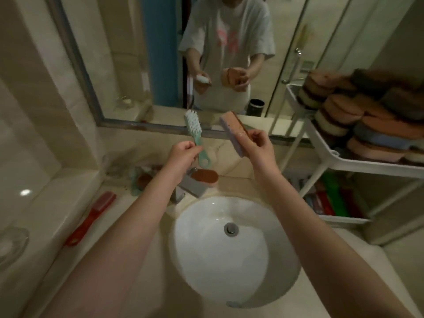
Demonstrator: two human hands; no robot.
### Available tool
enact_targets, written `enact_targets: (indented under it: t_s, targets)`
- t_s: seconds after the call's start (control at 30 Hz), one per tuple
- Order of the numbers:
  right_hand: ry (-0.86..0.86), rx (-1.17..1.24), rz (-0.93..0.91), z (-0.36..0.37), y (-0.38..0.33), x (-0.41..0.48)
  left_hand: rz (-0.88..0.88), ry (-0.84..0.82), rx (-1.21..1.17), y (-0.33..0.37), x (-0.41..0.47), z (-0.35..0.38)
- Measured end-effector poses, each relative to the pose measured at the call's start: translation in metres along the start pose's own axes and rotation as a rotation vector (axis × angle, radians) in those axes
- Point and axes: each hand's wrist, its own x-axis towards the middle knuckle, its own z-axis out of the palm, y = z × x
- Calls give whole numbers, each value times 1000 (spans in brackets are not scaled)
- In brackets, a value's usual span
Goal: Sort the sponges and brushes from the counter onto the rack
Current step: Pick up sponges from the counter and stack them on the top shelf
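My left hand (182, 154) pinches the handle of a mint-green brush (195, 135) with white bristles, held upright above the tap. My right hand (258, 145) grips a pink sponge (231, 131) with a brown scouring side, tilted toward the mirror. Another pink and brown sponge (205, 176) lies on the counter behind the tap, and a red brush (93, 218) lies on the counter at the left. The white rack (330, 157) stands at the right, its top shelf piled with several sponges (358, 115).
A round white sink (231, 249) sits below my arms, with a metal tap (183, 189) at its back. A large mirror (160, 65) covers the wall ahead. Brushes (330, 198) lie on the rack's lower shelf. A clear dish (11, 246) is at the far left.
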Motion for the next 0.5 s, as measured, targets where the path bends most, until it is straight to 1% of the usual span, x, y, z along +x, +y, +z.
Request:
enact_targets:
  t_s: [0.13, 0.23, 0.4, 0.5]
  targets:
    - [173, -83, -158, -55, -37, 1, 116, -128, 14, 41, -4, 59]
    - [255, -150, -245, -100, -56, 2, 187, -184, 55, 67, -5, 104]
    - [394, -254, -292, -171, -74, 18, 285, -290, 96, 106, -9, 168]
    - [485, -369, -329, -206, -81, 35, 316, -342, 117, 126, -5, 198]
